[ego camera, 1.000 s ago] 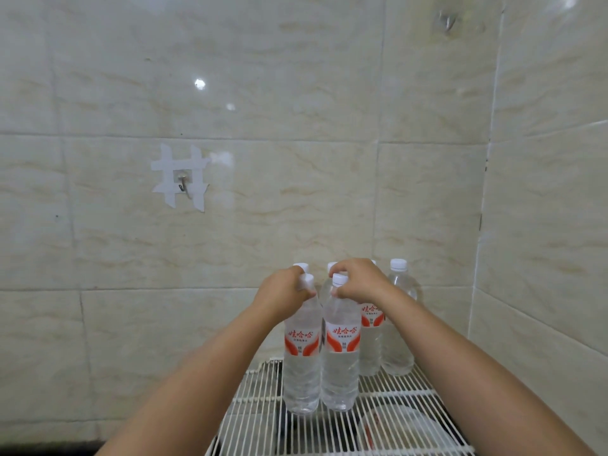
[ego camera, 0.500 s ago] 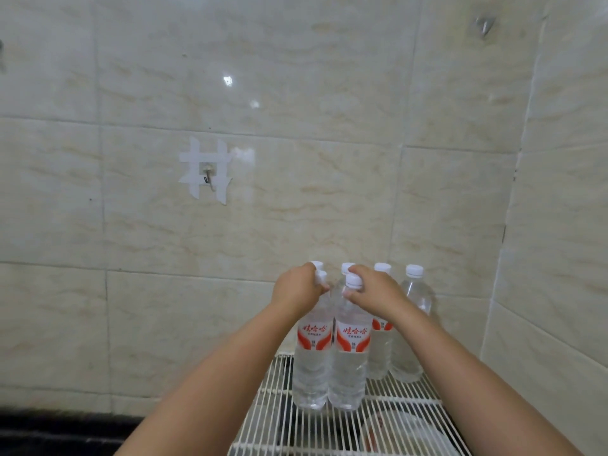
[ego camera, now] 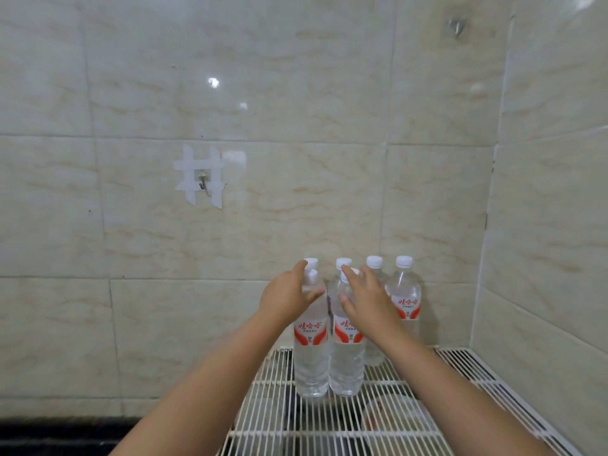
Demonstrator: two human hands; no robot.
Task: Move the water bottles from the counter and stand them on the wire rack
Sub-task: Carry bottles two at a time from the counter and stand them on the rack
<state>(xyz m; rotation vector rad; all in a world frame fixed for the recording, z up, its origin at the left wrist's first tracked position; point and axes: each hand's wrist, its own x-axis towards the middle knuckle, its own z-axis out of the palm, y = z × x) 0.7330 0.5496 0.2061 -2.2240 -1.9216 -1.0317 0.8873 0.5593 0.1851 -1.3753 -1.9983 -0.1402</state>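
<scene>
Two water bottles are seen standing upright, side by side and touching, at the front of the wire rack [ego camera: 263, 419]: the front left bottle [ego camera: 311, 353] and the front right bottle [ego camera: 346, 360]. Their long axes are vertical, caps up. Behind them a back row of bottles [ego camera: 404, 297] is set against the tiled wall [ego camera: 296, 192], four caps being visible there. The counter is not clearly shown; only a dark strip appears at the lower left.

The left hand [ego camera: 286, 296] is held at the neck of the front left bottle, its fingers [ego camera: 301, 267] spread and loosened, with nothing grasped. The right hand [ego camera: 365, 297] is held likewise at the neck of the front right bottle, fingers [ego camera: 348, 270] spread apart, nothing gripped. Whether light contact with the shoulders is kept cannot be told.

Each bottle lies just ahead of and below its own hand, the neck sitting between thumb and fingers. The placing of this pair is judged to be complete. A straight pull back toward the body is called for, so that neither tall, narrow bottle is tipped on the wires.
</scene>
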